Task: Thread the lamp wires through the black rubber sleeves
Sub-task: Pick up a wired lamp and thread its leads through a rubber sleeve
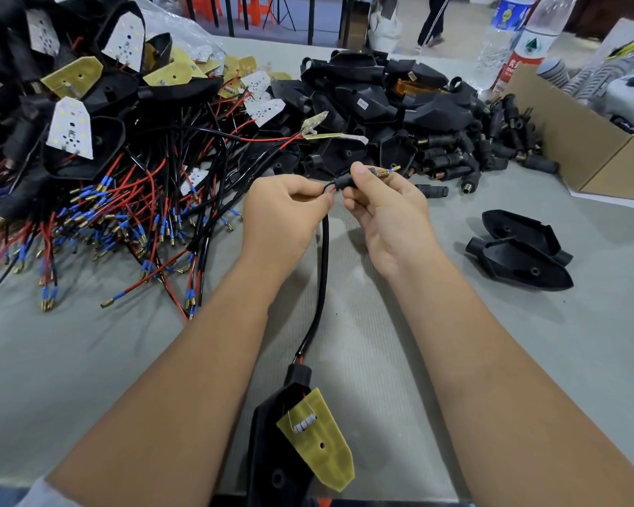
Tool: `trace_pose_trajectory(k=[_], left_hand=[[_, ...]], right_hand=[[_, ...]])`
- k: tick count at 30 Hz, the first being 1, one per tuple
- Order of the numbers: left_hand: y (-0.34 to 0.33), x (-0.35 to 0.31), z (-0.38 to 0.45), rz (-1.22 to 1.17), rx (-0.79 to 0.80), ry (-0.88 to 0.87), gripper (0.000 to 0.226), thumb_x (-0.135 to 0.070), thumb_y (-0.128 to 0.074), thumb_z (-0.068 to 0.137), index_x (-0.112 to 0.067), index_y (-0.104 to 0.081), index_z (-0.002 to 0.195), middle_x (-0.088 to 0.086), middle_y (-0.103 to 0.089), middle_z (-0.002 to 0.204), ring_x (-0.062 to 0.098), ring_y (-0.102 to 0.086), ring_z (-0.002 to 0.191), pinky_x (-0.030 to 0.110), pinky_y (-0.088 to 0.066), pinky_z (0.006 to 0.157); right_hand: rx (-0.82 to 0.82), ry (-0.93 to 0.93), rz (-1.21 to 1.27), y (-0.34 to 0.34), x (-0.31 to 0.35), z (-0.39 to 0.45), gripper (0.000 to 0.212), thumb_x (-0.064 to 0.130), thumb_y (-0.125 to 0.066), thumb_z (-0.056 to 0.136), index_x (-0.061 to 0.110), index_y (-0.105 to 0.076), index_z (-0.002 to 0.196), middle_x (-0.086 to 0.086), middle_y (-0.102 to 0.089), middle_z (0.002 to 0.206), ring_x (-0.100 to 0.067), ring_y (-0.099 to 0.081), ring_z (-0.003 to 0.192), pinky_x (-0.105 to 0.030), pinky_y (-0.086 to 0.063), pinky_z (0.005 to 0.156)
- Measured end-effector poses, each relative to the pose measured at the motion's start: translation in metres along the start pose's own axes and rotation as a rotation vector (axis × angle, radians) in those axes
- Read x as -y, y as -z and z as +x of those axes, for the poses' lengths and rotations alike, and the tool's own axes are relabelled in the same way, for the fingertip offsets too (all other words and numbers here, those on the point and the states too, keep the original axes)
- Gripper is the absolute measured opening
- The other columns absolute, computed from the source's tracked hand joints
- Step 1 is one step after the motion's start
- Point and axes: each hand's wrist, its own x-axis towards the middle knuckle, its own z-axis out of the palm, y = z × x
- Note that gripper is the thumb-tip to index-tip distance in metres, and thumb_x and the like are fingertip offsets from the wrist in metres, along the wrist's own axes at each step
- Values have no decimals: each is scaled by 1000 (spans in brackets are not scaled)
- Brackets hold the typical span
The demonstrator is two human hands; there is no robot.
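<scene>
— Nearest us lies the black lamp housing (271, 444) with its yellow circuit board (319, 440), low between our forearms; its sheathed lamp wires (323, 272) climb from it to our hands.

— And the hands themselves?

— Our left hand (282, 214) pinches the red and black strands just where they enter the black rubber sleeve (344, 183). Our right hand (385, 210) grips that sleeve between thumb and fingers. A threaded brass stud and a blue-capped terminal (388, 172) already stick out of the far end.

— So this one is nearly through?

— We judge so; it wants only pulling snug. Plenty is left, though: the tangle of wired lamps (88, 170) on our left looks unsleeved, and a heap of loose sleeves (484, 155) waits beyond our right hand.

— Any containers?

— One open cardboard box (571, 140) at far right, holding pale ribbed parts we cannot identify. Two empty housings (524, 247) lie on the grey table (381, 360) near it.
</scene>
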Motion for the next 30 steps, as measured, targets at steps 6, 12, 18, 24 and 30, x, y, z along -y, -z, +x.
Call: trace_pose_trajectory(k=[6, 12, 18, 24, 30], left_hand=[[-2, 1, -2, 73, 27, -26, 7, -6, -70, 83, -7, -76, 81, 8, -70, 67, 11, -57, 60, 27, -46, 59], [-4, -6, -2, 13, -5, 20, 10, -7, -66, 86, -15, -71, 83, 2, -71, 73, 16, -69, 72, 26, -56, 71], [0, -5, 1, -35, -5, 61, 10, -7, -67, 86, -15, -70, 82, 8, -71, 75, 21, -68, 74, 36, -56, 76], [4, -2, 2, -20, 20, 11, 16, -6, -68, 87, -21, -71, 82, 1, -72, 76, 13, -68, 73, 27, -58, 72], [4, -1, 3, -136, 22, 22, 13, -5, -70, 86, -18, -69, 85, 9, -72, 80, 17, -69, 75, 24, -57, 68]], right_hand=[[-10, -1, -16, 1, 1, 2, 16, 6, -67, 91, 10, -61, 77, 0, -62, 64, -9, -58, 59, -19, -52, 61], [-2, -35, 22, 2, 2, 3, 15, 9, -67, 92, 9, -61, 78, 2, -63, 62, -8, -59, 58, -18, -52, 60], [24, -40, 20, 1, 4, 1, 13, 8, -65, 93, 9, -62, 80, 1, -65, 64, -8, -60, 58, -19, -52, 60], [76, -20, -41, 0, 3, -3, 13, 7, -62, 95, 10, -60, 82, 3, -64, 62, -10, -60, 61, -19, -54, 64], [93, -39, -25, -1, 6, -4, 14, 9, -63, 95, 11, -60, 82, 3, -63, 62, -11, -61, 62, -20, -54, 65]])
